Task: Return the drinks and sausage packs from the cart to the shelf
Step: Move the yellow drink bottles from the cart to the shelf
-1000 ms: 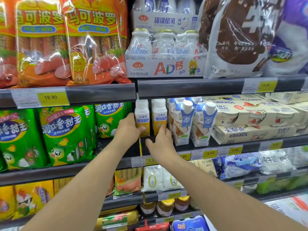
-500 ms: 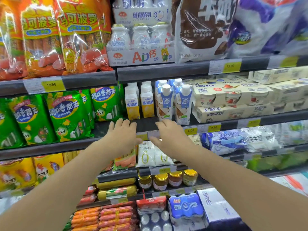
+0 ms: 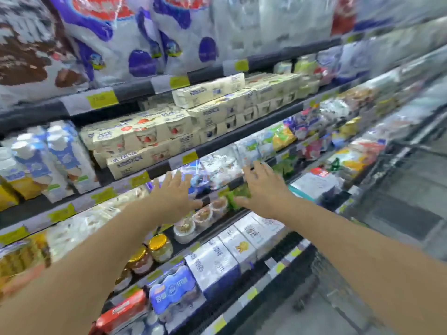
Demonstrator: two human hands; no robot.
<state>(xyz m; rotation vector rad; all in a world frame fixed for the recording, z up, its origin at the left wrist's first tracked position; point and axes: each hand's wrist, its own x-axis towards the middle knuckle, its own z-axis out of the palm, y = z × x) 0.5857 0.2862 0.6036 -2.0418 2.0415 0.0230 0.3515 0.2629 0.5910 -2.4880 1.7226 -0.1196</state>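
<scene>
- blue-and-white drink cartons (image 3: 58, 151) with white caps stand on the shelf (image 3: 217, 143), at its left end, upright and packed side by side.
- yellow-labelled bottles (image 3: 17, 180) stand just left of those cartons, partly cut off by the frame edge.
- cream-coloured multipacks (image 3: 150, 141) are stacked in rows to the right of the cartons on the same shelf, running back along it.
- no sausage packs can be made out in this blurred view, and the cart is hard to tell; only a grey wire shape shows low down to the right of the shelf.
- left hand (image 3: 174, 197) is spread flat with fingers apart and holds nothing; it hovers in front of the shelf's front edge, below the multipacks.
- right hand (image 3: 263, 189) is likewise spread wide and empty, just to the right of the left hand, apart from it.
- yellow price tags (image 3: 140, 178) line the shelf's front edge.
- gold-lidded jars (image 3: 159, 245) sit on a lower tier beneath the shelf, under the left forearm.
- large purple-and-white bags (image 3: 145, 37) fill the tier above the shelf.
</scene>
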